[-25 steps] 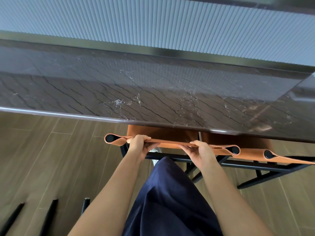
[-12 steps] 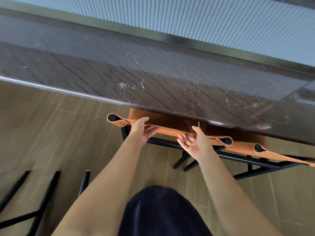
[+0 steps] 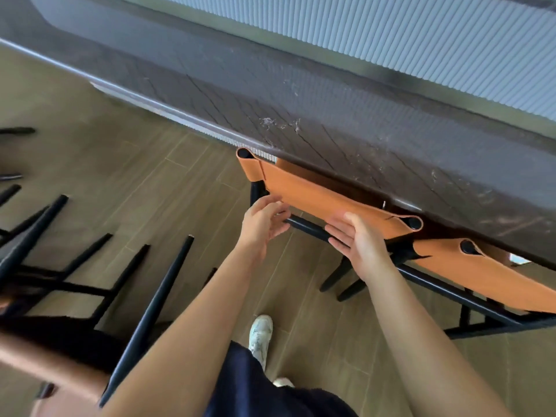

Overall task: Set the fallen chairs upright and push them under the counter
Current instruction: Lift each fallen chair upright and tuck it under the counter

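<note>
Neither hand grips anything. The left hand point(image 3: 264, 222) hangs with its fingers loosely curled, just beside the lower edge of the near chair's orange back. The right hand point(image 3: 362, 240) is flat with straight fingers, lying over the black crossbar point(image 3: 307, 227). Whether its thumb touches the leather I cannot tell.

The dark stone counter point(image 3: 346, 121) runs slantwise across the view, with a ribbed wall panel point(image 3: 391, 40) behind it and a wood-look floor point(image 3: 135, 164) below. To the left a fallen chair point(image 3: 149, 311) lies with its black legs sticking up and outward. Its tan seat is a blur in the bottom-left corner. The near chair point(image 3: 325, 197) stands upright in front of the hands, its seat under the counter. A second chair point(image 3: 496, 266) stands just beside it on the right, likewise tucked in. A white shoe point(image 3: 260, 332) shows between the arms.

The frames look like stiff metal tube, probably of middling weight, while the leather back is soft and would give under a pull. The fallen chair is best lifted by a back post and a seat rail rather than by the leather. The slim legs may skid on the smooth floor.

The counter hides both upright seats, so how far in they sit cannot be judged. More black legs at the left edge are cut off, and how many chairs lie there is unclear.
</note>
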`<state>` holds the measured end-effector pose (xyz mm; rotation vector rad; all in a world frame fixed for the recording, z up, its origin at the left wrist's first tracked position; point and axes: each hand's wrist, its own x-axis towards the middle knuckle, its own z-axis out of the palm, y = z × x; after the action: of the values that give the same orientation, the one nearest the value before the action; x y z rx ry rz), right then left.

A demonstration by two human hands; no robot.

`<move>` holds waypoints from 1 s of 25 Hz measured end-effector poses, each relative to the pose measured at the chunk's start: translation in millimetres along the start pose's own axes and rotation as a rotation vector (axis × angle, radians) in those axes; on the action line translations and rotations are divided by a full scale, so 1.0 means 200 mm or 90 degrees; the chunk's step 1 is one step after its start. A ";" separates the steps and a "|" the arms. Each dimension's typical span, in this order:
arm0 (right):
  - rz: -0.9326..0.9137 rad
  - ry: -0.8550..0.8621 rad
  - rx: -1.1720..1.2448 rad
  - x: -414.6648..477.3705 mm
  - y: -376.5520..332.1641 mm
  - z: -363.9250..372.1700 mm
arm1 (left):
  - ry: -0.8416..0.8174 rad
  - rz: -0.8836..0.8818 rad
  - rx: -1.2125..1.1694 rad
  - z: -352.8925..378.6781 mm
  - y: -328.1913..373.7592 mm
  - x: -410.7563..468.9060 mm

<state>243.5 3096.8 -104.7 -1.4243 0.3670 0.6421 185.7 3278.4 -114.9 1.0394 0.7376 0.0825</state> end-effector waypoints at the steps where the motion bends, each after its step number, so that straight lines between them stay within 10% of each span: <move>1: -0.010 -0.022 -0.028 -0.04 0.02 -0.01 | 0.012 0.016 -0.008 -0.02 -0.02 -0.06; 25: 0.005 -0.405 -0.324 -1.43 1.06 0.70 | 0.383 0.213 -0.153 -1.36 -0.59 -1.93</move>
<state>-127.2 3183.8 -83.7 -1.5948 -0.3174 1.2061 -299.6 3268.7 -90.3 0.8996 1.0552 0.7805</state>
